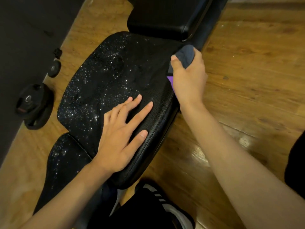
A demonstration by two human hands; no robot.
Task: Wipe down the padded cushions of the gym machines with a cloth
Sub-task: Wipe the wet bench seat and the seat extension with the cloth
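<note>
A wide black padded seat cushion fills the middle of the view, its textured surface glinting with wet speckles. My left hand lies flat on its near right part, fingers spread and straight. At the cushion's far right edge my right hand grips a bunched grey-blue cloth, pressed against the side of the pad. A smooth black back pad sits beyond the seat, and a narrower speckled pad lies at the near left.
Wooden floor surrounds the machine. A black weight plate and a small wheel lie at the left beside a dark wall base. A purple part shows under the seat's right edge. My black-and-white shoe is below.
</note>
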